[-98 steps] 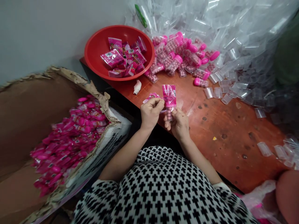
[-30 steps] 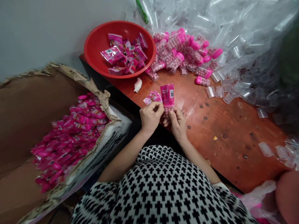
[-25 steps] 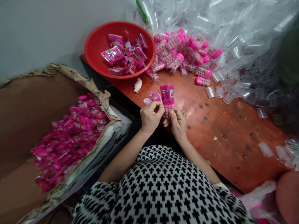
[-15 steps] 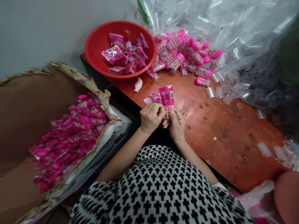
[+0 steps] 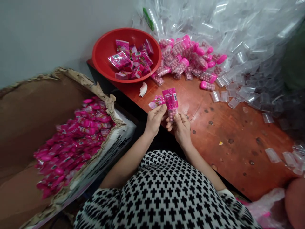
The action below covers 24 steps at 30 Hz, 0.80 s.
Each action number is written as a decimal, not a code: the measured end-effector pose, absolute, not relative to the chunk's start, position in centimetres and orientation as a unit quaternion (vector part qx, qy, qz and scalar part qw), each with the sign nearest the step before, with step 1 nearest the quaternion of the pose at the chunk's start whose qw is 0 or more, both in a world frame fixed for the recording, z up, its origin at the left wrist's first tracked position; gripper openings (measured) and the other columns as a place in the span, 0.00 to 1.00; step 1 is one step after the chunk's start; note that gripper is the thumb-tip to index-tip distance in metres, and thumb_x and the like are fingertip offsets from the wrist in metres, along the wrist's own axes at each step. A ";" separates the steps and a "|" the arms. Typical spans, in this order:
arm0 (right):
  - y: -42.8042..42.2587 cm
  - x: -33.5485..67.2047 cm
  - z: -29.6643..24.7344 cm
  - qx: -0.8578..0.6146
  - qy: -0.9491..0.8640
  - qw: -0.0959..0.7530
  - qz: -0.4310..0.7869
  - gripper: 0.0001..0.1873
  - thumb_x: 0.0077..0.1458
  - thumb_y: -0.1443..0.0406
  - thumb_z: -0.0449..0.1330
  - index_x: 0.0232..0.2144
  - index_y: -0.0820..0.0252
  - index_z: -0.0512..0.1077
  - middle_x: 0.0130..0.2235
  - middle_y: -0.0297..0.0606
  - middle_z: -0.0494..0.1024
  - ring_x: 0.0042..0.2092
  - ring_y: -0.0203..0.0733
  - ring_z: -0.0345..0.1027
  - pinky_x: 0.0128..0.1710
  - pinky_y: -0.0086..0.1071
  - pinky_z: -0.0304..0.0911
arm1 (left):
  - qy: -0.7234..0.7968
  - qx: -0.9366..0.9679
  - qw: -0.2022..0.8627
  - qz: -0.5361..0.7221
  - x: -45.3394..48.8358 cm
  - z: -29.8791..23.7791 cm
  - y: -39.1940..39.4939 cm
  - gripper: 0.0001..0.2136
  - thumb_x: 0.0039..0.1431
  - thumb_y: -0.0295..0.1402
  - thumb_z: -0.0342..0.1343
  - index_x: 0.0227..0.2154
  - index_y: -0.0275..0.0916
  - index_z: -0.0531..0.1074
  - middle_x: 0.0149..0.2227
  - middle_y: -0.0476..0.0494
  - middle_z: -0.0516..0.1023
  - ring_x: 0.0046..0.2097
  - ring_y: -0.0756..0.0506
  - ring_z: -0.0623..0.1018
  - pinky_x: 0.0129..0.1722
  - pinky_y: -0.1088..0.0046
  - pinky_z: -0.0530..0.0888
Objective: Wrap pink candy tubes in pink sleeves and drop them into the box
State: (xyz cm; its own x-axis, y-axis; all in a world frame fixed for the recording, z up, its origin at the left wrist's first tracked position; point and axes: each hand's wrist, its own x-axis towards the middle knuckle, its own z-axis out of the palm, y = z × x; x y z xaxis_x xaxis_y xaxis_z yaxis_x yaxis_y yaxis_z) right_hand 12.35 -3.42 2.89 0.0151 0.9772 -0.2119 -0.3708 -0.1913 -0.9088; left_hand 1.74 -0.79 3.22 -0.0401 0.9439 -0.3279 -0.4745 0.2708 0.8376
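Note:
In front of my body I hold a clear candy tube filled with small pink balls. A pink printed plastic sleeve covers its upper part and stands up flat beyond it. My right hand is closed around the tube's lower end, thumb on top. At the sleeve's lower left edge, my left hand is closed, its thumb against the plastic and its other fingers partly hidden behind. Just beyond my left hand, a few flat pink sleeves lie on the table.
A red basin holds several pink sleeves. Filled tubes with pink caps are heaped beside it, before a large pile of clear tubes. At left, a torn cardboard box contains many wrapped tubes. The reddish table has dark spots.
My left hand has shifted slightly down and left along the sleeve, its fist loosening so the thumb lies extended. My right hand still holds the tube. The view has shifted slightly.

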 end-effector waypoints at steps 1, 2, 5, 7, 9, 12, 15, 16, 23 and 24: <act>-3.5 12.3 3.0 -0.457 -0.338 0.538 0.622 0.15 0.54 0.53 0.60 0.35 0.58 0.69 0.26 0.28 0.74 0.20 0.28 0.65 0.17 0.22 0.63 | 0.440 0.236 0.682 0.534 1.9 3.5 -0.6 0.20 0.47 0.50 0.63 0.24 0.36 0.70 0.20 0.50 0.71 0.19 0.53 0.69 0.18 0.77 0.68; -3.5 12.2 3.0 -0.453 -0.344 0.535 0.625 0.15 0.54 0.53 0.61 0.36 0.58 0.68 0.26 0.28 0.74 0.20 0.28 0.65 0.17 0.22 0.63 | 0.424 0.233 0.701 0.525 2.1 3.7 -0.4 0.21 0.46 0.51 0.63 0.23 0.35 0.69 0.19 0.51 0.69 0.17 0.54 0.67 0.15 0.78 0.65; -3.5 12.2 3.0 -0.448 -0.350 0.538 0.623 0.18 0.53 0.54 0.62 0.40 0.56 0.65 0.26 0.26 0.75 0.19 0.28 0.66 0.17 0.22 0.64 | 0.423 0.223 0.701 0.529 2.4 4.0 -0.3 0.21 0.43 0.48 0.67 0.21 0.35 0.67 0.18 0.52 0.68 0.16 0.55 0.66 0.12 0.79 0.61; -3.5 12.2 2.9 -0.447 -0.347 0.542 0.621 0.18 0.53 0.55 0.63 0.41 0.55 0.62 0.26 0.25 0.75 0.19 0.29 0.66 0.17 0.22 0.64 | 0.429 0.226 0.693 0.533 2.4 3.9 -0.3 0.20 0.43 0.45 0.67 0.21 0.34 0.67 0.18 0.52 0.68 0.17 0.55 0.67 0.13 0.80 0.62; -3.4 12.3 2.9 -0.447 -0.347 0.541 0.622 0.19 0.53 0.55 0.63 0.39 0.54 0.60 0.25 0.24 0.75 0.19 0.29 0.67 0.16 0.22 0.64 | 0.436 0.237 0.685 0.532 2.3 3.7 -0.4 0.18 0.45 0.43 0.67 0.21 0.33 0.69 0.18 0.50 0.69 0.18 0.55 0.68 0.14 0.80 0.64; -3.2 12.4 2.8 -0.447 -0.347 0.538 0.625 0.19 0.52 0.55 0.64 0.38 0.53 0.58 0.23 0.22 0.75 0.17 0.29 0.66 0.15 0.21 0.63 | 0.451 0.252 0.674 0.527 2.2 3.5 -0.4 0.16 0.45 0.41 0.67 0.21 0.32 0.71 0.20 0.48 0.72 0.19 0.55 0.69 0.17 0.80 0.66; -3.2 12.5 2.7 -0.436 -0.336 0.535 0.641 0.19 0.53 0.55 0.63 0.38 0.54 0.58 0.22 0.22 0.75 0.16 0.29 0.65 0.14 0.21 0.63 | 0.452 0.240 0.687 0.516 2.3 3.7 -0.5 0.16 0.44 0.40 0.67 0.20 0.32 0.71 0.18 0.49 0.71 0.17 0.55 0.68 0.15 0.80 0.64; -3.2 12.5 2.6 -0.431 -0.334 0.533 0.647 0.18 0.53 0.55 0.63 0.38 0.54 0.58 0.22 0.22 0.75 0.16 0.29 0.65 0.13 0.21 0.63 | 0.449 0.227 0.694 0.515 2.3 3.8 -0.5 0.16 0.44 0.40 0.67 0.20 0.32 0.71 0.18 0.49 0.70 0.17 0.56 0.67 0.14 0.81 0.63; -3.7 12.1 2.4 -0.459 -0.406 0.545 0.572 0.16 0.55 0.57 0.62 0.38 0.55 0.59 0.22 0.21 0.73 0.18 0.28 0.66 0.16 0.21 0.65 | 0.422 0.169 0.726 0.516 2.7 4.3 -0.4 0.20 0.37 0.42 0.70 0.25 0.31 0.72 0.20 0.48 0.73 0.14 0.54 0.66 0.08 0.79 0.59; -3.7 12.0 2.3 -0.466 -0.418 0.548 0.554 0.16 0.55 0.57 0.62 0.37 0.55 0.59 0.23 0.21 0.73 0.18 0.28 0.66 0.16 0.21 0.65 | 0.426 0.164 0.724 0.517 2.8 4.2 -0.4 0.20 0.36 0.43 0.71 0.24 0.32 0.71 0.19 0.49 0.72 0.14 0.54 0.65 0.08 0.78 0.59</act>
State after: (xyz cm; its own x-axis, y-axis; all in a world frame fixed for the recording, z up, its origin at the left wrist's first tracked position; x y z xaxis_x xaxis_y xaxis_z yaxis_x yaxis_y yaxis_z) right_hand 12.01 -3.69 2.35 0.0360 0.9976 -0.0584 -0.2188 -0.0492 -0.9745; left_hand 2.77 -0.42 4.20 0.1024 0.8891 -0.4461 -0.6093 0.4105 0.6784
